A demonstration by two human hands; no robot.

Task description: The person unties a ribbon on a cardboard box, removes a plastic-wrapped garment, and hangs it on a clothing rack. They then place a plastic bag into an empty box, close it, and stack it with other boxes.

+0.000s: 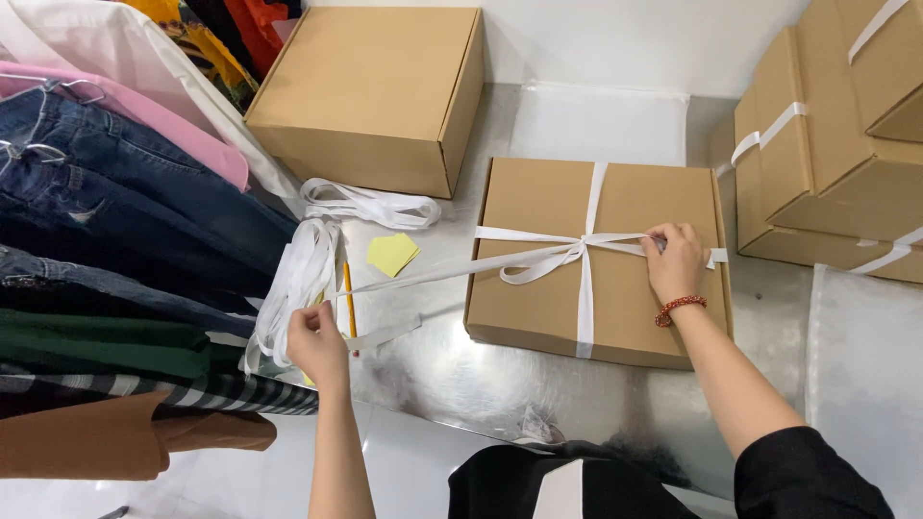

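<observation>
A flat brown cardboard box (538, 288) lies on a shiny metal table (461, 375), crossed by a white ribbon (585, 298) knotted at its middle. My right hand (675, 261), with a red bead bracelet on the wrist, pinches the ribbon near the box's right edge. My left hand (317, 346) grips the ribbon's long free end, stretched taut to the left off the box. A loose pile of white ribbon (298, 279) lies beside my left hand.
A closed plain brown box (370, 91) stands at the back left. Ribbon-tied boxes (827, 144) are stacked at the right. Clothes on hangers (115, 240) fill the left side. A yellow paper slip (392, 254) and a pencil (349, 298) lie on the table.
</observation>
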